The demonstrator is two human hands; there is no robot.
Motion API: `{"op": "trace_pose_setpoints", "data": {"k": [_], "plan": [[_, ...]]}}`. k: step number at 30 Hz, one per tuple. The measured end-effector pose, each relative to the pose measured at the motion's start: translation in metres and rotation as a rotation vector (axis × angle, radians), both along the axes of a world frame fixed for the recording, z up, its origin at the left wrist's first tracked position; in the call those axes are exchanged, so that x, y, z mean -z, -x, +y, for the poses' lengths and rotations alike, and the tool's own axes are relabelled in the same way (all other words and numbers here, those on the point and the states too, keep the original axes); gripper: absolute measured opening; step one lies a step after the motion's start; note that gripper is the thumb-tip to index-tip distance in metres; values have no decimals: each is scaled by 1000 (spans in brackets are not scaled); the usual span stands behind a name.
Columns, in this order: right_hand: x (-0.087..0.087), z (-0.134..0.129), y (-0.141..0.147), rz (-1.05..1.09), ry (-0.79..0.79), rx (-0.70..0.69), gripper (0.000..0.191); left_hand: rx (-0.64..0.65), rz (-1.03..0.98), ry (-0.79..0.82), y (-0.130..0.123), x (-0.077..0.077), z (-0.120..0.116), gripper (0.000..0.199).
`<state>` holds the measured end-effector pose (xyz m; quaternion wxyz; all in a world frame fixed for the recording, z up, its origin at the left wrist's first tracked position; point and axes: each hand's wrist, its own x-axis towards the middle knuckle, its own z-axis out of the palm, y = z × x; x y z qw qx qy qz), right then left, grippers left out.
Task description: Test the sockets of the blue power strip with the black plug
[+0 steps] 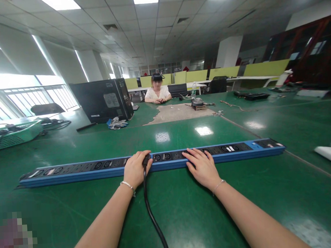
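Note:
A long blue power strip (167, 164) with a black socket face lies across the green table in front of me. My left hand (135, 169) is closed around a black plug (146, 160) at the strip's middle; whether its pins sit in a socket is hidden. From the plug a thick black cable (151, 210) runs down toward me. My right hand (203, 165) rests on the strip to the right, fingers spread over its sockets and holding nothing. Several sockets show between the two hands.
On the left stand a green basket (29, 132) with cables and a black computer case (103, 101), gloves (117, 123) beside it. A person (157, 91) sits across the table (104, 223). Farther back are a bottle (193, 90) and a black tray (256, 96). A white object (330, 156) lies right.

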<state>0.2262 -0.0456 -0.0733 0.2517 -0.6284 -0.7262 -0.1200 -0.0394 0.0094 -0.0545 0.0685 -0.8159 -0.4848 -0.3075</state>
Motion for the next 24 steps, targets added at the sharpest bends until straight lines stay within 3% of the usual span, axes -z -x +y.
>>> {"op": "trace_pose_setpoints", "data": {"k": [11, 19, 24], "plan": [[1, 1, 0, -7, -11, 6, 36, -11, 13, -70, 1, 4, 3, 31], [3, 2, -2, -21, -19, 4, 36, 41, -1, -33, 3, 2, 6, 30], [3, 2, -1, -29, -26, 16, 36, -4, 51, 0, 2, -2, 3, 32]]}}
